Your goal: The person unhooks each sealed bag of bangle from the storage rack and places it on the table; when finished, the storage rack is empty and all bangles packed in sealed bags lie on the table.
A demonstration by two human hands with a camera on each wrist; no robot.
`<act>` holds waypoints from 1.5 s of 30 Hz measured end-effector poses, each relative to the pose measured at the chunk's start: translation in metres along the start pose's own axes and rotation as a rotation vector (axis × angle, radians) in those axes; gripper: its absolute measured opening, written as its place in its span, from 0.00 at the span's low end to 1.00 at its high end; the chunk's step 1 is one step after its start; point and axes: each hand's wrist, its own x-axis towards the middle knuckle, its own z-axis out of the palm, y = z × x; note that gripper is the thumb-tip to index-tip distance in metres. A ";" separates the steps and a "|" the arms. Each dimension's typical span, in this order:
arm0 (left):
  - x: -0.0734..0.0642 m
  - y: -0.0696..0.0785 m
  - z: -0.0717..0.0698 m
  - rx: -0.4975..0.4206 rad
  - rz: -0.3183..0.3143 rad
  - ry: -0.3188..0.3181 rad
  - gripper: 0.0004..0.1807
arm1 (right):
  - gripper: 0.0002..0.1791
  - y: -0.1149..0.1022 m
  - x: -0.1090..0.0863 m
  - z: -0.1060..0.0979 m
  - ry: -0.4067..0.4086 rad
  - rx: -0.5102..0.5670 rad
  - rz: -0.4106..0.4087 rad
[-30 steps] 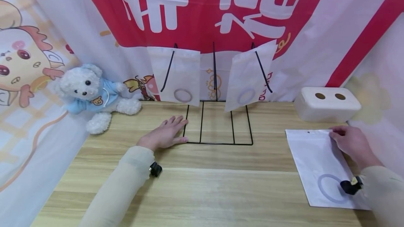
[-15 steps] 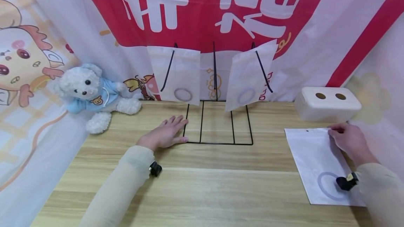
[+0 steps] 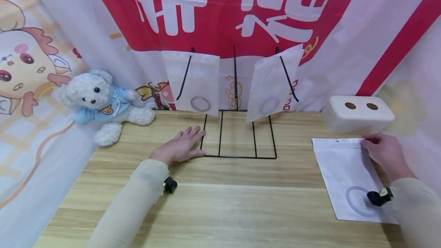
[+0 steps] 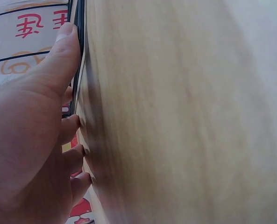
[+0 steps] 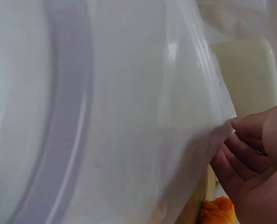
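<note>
With fingers spread, my left hand (image 3: 180, 144) rests on the wooden table, its fingertips and thumb at the left side of a black wire rack's base (image 3: 237, 157). In the left wrist view, the left thumb lies against the black wire. My right hand (image 3: 387, 152) pinches the top right corner of a white zip bag (image 3: 339, 175) between thumb and fingers. A greyish-purple ring (image 5: 70, 93) shows through the lower part of that bag. Two similar white bags, a left one (image 3: 189, 83) and a right one (image 3: 267, 87), hang from the rack's outer hooks, each showing a ring.
A white box (image 3: 358, 116) with two round holes stands behind the held bag. At the back left sits a white teddy bear (image 3: 100, 102) in a blue hoodie. Printed curtains close off the back and sides. The rack's middle hook (image 3: 236, 75) carries no bag.
The held bag has risen slightly at its top edge, and its bottom edge has slid a little away from me along with my right hand. My left hand stays in place.
</note>
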 end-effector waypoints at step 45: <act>-0.002 0.002 -0.001 -0.003 0.005 0.008 0.46 | 0.27 -0.155 -0.048 -0.027 0.105 0.487 -0.329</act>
